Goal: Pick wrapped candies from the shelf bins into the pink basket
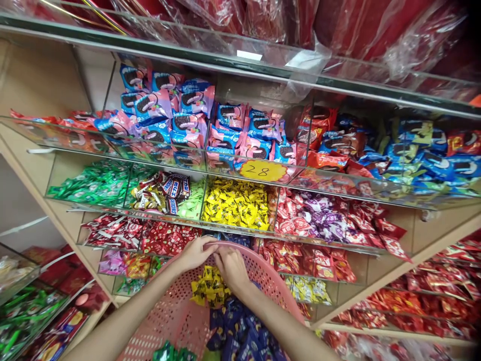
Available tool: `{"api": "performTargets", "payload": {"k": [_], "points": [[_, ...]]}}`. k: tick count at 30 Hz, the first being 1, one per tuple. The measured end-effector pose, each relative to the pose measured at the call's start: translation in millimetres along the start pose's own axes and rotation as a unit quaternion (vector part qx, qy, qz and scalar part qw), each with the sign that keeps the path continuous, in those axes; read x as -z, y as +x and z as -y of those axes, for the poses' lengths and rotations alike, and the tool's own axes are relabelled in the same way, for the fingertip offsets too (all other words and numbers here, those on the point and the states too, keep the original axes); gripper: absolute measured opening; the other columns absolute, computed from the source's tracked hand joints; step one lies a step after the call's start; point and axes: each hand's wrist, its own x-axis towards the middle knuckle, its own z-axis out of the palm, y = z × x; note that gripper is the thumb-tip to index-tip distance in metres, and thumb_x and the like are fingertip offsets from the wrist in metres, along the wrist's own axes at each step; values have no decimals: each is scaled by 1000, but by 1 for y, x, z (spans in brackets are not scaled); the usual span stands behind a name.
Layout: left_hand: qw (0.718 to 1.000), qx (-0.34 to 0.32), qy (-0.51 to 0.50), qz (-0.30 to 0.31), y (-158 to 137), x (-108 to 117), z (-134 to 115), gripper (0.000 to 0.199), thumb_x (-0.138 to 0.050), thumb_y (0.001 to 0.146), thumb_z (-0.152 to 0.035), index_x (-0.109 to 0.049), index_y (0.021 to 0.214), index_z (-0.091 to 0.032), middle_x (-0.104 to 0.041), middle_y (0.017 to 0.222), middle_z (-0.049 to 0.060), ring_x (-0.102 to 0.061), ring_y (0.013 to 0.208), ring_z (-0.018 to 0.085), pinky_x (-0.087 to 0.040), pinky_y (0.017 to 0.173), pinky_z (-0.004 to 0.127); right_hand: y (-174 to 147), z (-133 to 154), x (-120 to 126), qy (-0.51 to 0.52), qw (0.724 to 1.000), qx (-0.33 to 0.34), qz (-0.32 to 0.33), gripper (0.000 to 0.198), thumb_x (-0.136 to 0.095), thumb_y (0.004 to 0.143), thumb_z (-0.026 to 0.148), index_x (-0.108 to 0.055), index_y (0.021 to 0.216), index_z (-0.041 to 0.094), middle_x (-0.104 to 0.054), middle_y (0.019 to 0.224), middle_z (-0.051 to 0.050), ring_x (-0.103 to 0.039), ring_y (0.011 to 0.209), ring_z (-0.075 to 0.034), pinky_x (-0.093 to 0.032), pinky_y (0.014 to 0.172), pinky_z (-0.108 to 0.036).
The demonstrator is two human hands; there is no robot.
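A pink perforated plastic basket [276, 271] is tilted in front of the shelves. My left hand [196, 254] is closed on its far rim, the thumb and fingers lying along the edge. Close beside it, my right hand [232, 268] has its fingers curled at the same rim; the fingertips are partly hidden, so whether they hold anything else cannot be seen. Inside the basket, yellow wrapped candies [210, 286] lie below the hands. Dark blue wrapped candies [244, 331] fill the lower middle, and green wrapped candies [173, 352] show at the bottom edge.
Just beyond the rim is a shelf compartment of yellow candies [235, 203], with green packets [93, 183] to its left. Above, a glass-fronted shelf holds blue and pink cookie packs [154, 105] and bears a yellow price tag [263, 170]. Red packets [443, 281] fill shelves at right.
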Motion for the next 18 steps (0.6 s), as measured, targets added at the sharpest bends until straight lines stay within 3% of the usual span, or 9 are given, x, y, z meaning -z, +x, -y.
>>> {"api": "performTargets", "payload": {"k": [5,10,15,18], "points": [[1000,8,-6,1,0,0,-2,37,-44,80,-44,-62,103,-22,-64,104,3,-57,96,16,-42,87,25,-1,2,23,7,998,30,-50,22,-37,88,24,-57,82,19,-64,82,-6,-55,80,-18,-34,72,-28],[999,22,-22,2,-1,0,-1,39,-48,77,-45,-62,105,-21,-66,101,3,-58,95,17,-42,87,27,7,5,69,22,993,59,-102,23,-37,88,27,-56,77,19,-59,71,-4,-51,71,-16,-32,66,-26],[1000,30,4,-8,0,0,3,39,-49,76,-46,-63,103,-23,-65,105,2,-57,97,19,-41,88,28,45,-11,117,-3,980,103,-168,21,-37,89,26,-57,89,19,-58,81,-5,-48,78,-17,-33,71,-28],[999,35,8,-9,0,0,4,39,-49,76,-47,-63,102,-23,-64,106,3,-56,99,19,-41,88,27,76,-27,130,-73,977,119,-161,20,-43,86,22,-59,98,20,-56,88,-6,-45,84,-19,-33,72,-29]]}}
